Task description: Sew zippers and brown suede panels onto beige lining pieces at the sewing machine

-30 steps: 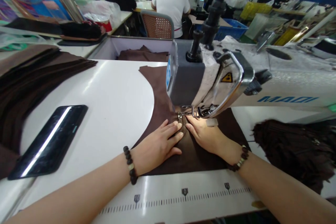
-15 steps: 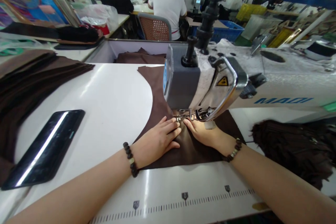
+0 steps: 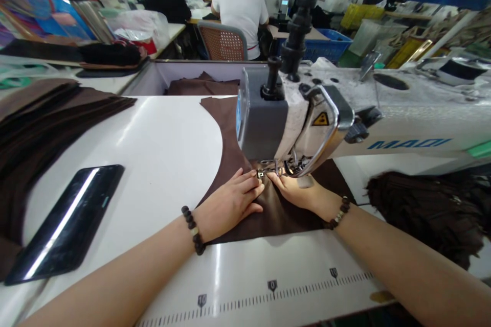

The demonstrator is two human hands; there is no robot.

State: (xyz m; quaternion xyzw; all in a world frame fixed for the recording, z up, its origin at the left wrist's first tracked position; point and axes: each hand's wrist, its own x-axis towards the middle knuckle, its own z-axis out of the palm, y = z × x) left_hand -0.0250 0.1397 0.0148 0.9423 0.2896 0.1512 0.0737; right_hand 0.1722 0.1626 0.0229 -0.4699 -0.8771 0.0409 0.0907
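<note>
A brown fabric piece (image 3: pixel 230 138) lies flat on the white table under the sewing machine's head (image 3: pixel 264 122). My left hand (image 3: pixel 232 202) rests on it left of the presser foot (image 3: pixel 261 173), palm down with fingers stretched out. Right of the foot, my right hand (image 3: pixel 297 191) also presses on the cloth. Its thumb and a fingertip point at the foot, and the machine's lower guard hides some of its fingers. Between the hands the cloth is slightly rippled and lit by the machine lamp.
Stacked brown fabric (image 3: pixel 46 127) lies at the left, with a black phone (image 3: pixel 65 225) near it. A dark brown bundle (image 3: pixel 422 214) sits at the right. A ruler scale (image 3: pixel 272 294) runs along the front edge. Beyond the table, a person in white (image 3: pixel 241 10) sits facing away.
The brown fabric's front edge has shifted slightly away from me under the machine. Both hands keep nearly the same places beside the presser foot. The view has shifted a little.
</note>
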